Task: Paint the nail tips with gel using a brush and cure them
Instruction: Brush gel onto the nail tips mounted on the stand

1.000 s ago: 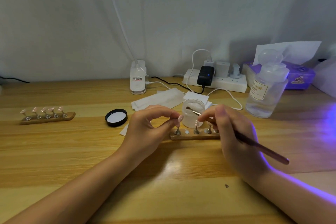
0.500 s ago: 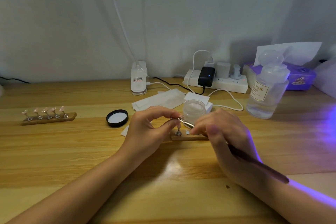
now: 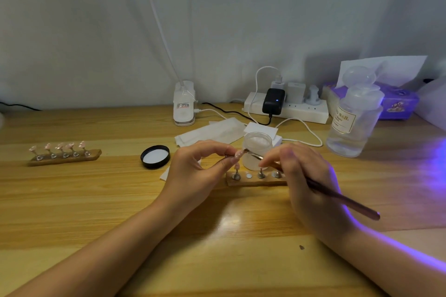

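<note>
**Nail tip held to the brush above the wooden stand**

A pink nail tip (image 3: 239, 153) on its small peg is pinched between the thumb and fingers of the left hand (image 3: 196, 173), just above the left end of the wooden stand (image 3: 255, 180). The fingers are closed together on the peg. A brush (image 3: 337, 196) is gripped pen-fashion by the right hand (image 3: 306, 183), whose fingers are clamped around the shaft; the bristle end is laid against the nail tip, while the dark handle is pointed away to the right of the stand.

On the stand, metal pegs are seen upright, with one bare round socket between the first two. Just behind the stand an open frosted jar (image 3: 257, 149) is placed, and its black lid (image 3: 155, 156) is laid upturned to the stand's left. Farther left of the stand, well apart, a second stand (image 3: 65, 157) carrying five pink tips is set on the desk (image 3: 96, 200). To the right of the stand and behind it, a clear labelled bottle (image 3: 353, 123) is seen. Violet light is cast across the desk from the right of the stand.
</note>
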